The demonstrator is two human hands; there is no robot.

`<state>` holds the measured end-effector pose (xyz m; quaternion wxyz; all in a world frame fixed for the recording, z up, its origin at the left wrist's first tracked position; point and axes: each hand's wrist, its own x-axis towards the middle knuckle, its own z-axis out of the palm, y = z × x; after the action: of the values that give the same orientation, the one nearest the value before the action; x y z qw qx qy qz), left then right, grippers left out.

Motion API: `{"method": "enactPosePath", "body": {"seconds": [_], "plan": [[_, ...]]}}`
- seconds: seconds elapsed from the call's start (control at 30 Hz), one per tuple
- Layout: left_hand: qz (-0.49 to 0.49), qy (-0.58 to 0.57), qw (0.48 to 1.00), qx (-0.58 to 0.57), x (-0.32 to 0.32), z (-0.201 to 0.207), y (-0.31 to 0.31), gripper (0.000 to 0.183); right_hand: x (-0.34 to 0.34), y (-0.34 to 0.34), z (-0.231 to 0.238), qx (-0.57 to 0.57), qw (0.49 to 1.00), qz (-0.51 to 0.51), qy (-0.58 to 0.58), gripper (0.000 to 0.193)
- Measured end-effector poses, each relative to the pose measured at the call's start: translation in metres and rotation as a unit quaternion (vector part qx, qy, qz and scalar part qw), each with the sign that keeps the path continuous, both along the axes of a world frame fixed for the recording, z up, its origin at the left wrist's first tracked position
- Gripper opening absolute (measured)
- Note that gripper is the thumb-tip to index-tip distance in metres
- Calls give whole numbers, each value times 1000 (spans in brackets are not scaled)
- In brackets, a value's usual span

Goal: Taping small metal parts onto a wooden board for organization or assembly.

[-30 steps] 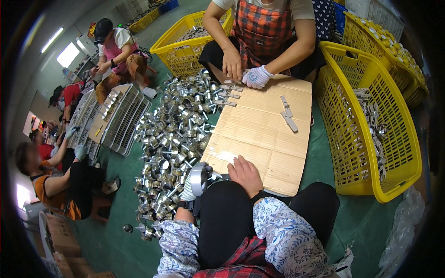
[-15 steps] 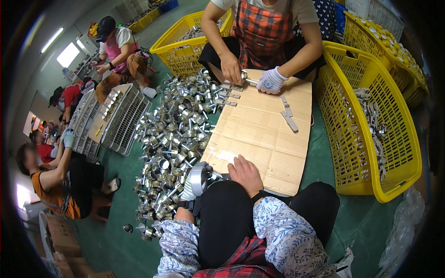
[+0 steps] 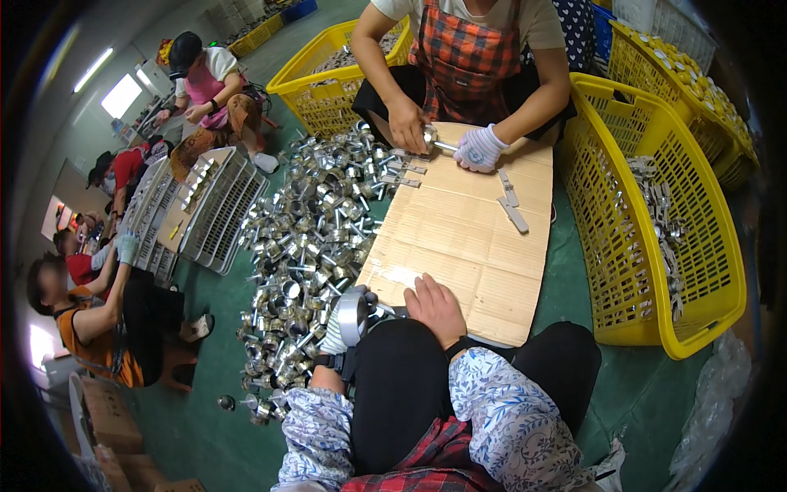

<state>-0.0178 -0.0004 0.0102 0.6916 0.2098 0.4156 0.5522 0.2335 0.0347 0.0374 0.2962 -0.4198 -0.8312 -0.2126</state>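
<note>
Head view: left hand [image 3: 338, 328] pinches a round metal part [image 3: 351, 316] beside the pile of metal parts [image 3: 316, 238] — right hand [image 3: 436, 307], fingers together, rests on the cardboard sheet [image 3: 467, 238], steadying it.

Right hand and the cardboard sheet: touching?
Touching. The head view shows the right hand lying flat, palm down, on the near edge of the cardboard sheet, with no gap visible under the fingers.
</note>
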Motion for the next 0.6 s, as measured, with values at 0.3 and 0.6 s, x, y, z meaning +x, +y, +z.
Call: {"method": "enactPosePath", "body": {"seconds": [0.3, 0.6], "plan": [[-28, 23, 998, 52, -8, -12, 0, 38, 0, 1, -1, 6, 1000, -1, 0, 12], [-31, -26, 998, 57, -17, -24, 2, 37, -3, 0, -1, -1, 1000, 3, 6, 13]]}}
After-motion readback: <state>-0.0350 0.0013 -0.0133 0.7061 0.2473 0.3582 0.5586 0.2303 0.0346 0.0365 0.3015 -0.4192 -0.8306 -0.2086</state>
